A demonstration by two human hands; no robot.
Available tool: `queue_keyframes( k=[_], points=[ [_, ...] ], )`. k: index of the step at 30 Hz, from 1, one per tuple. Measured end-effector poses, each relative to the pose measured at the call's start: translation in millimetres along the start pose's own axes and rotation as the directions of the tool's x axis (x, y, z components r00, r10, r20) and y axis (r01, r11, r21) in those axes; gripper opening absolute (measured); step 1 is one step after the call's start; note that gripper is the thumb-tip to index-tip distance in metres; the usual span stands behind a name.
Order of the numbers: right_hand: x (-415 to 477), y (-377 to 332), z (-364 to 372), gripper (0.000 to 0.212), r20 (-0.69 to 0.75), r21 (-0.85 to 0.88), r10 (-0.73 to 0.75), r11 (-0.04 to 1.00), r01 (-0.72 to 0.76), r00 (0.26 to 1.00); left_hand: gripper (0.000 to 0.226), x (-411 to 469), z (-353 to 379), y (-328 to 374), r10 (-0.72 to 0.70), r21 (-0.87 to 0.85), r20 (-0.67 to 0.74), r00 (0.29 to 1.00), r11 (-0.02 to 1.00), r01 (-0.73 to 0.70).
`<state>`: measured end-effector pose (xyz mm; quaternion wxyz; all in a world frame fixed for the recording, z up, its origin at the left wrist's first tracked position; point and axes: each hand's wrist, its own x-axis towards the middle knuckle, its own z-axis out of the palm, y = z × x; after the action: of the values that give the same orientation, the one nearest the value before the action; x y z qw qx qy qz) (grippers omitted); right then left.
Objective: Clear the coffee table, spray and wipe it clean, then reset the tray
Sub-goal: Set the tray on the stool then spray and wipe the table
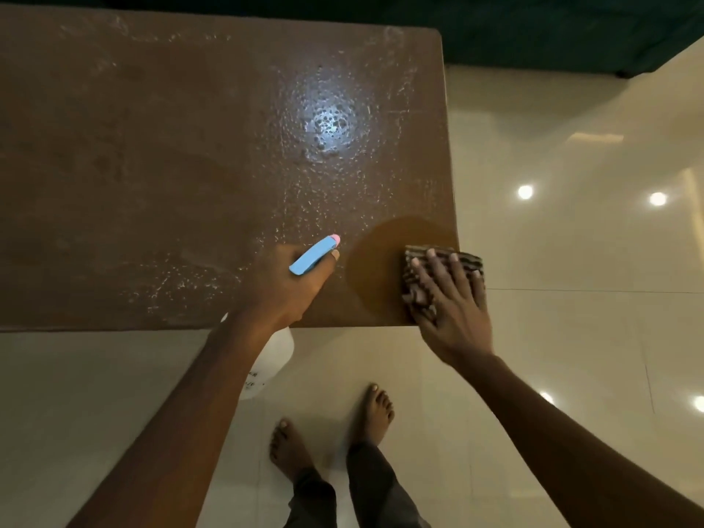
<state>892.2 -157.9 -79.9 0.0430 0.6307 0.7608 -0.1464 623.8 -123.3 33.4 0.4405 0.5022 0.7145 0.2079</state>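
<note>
The brown coffee table (152,165) fills the upper left of the head view, its top speckled with spray droplets and a foamy patch (327,120). My left hand (289,283) grips a spray bottle (314,255) with a blue head and pink nozzle; its white body (272,360) hangs below the table's near edge. My right hand (449,295) presses flat, fingers spread, on a striped brown cloth (419,276) at the table's near right corner. Beside the cloth lies a wiped, lighter brown patch (377,261).
Glossy cream floor tiles (571,261) with light reflections surround the table on the right and near side. A dark green piece of furniture (533,28) stands past the far right corner. My bare feet (335,432) stand close to the table's near edge.
</note>
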Motion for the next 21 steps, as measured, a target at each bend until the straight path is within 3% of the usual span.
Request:
queue_keyframes(
  k=[3, 5, 7, 9, 12, 14, 16, 18, 21],
  points=[
    [44, -16, -10, 0.065, -0.038, 0.171, 0.316, 0.937, -0.305, 0.948, 0.045, 3, -2, -2, -0.017, -0.026, 0.013, 1.000, 1.000, 0.017],
    [65, -43, -8, 0.067, -0.051, 0.163, 0.372, 0.919, -0.360, 0.927, 0.044, 7, -3, -4, -0.037, -0.028, -0.001, 0.999, 0.999, 0.037],
    [64, -70, 0, 0.069, -0.052, 0.080, 0.238, 0.969, -0.233, 0.970, 0.046, 10, -4, -4, -0.031, -0.034, -0.018, 0.999, 0.999, 0.031],
    [43, -84, 10, 0.073, -0.023, 0.001, -0.008, 1.000, 0.008, 1.000, 0.050, 12, -4, -1, -0.015, -0.041, -0.019, 1.000, 0.999, 0.015],
    [10, -63, 18, 0.073, 0.024, -0.052, -0.287, 0.956, 0.288, 0.958, 0.048, 15, -4, 4, 0.005, -0.010, -0.009, 1.000, 1.000, -0.005],
    [-3, -36, 17, 0.071, 0.043, -0.078, -0.333, 0.939, 0.336, 0.942, 0.047, 17, -4, 5, 0.000, 0.011, 0.000, 1.000, 1.000, 0.000],
    [-4, -15, 10, 0.070, 0.029, -0.082, -0.228, 0.970, 0.230, 0.973, 0.044, 21, -3, 5, -0.007, 0.023, 0.016, 1.000, 1.000, 0.007],
    [11, -13, 3, 0.068, -0.009, -0.020, -0.006, 1.000, 0.006, 1.000, 0.043, 25, -2, 6, -0.007, 0.049, 0.030, 1.000, 0.999, 0.005],
    [51, -49, -3, 0.068, -0.056, 0.149, 0.382, 0.917, -0.370, 0.923, 0.045, 31, 0, 7, 0.011, 0.058, 0.040, 0.999, 0.998, -0.013]
  ],
)
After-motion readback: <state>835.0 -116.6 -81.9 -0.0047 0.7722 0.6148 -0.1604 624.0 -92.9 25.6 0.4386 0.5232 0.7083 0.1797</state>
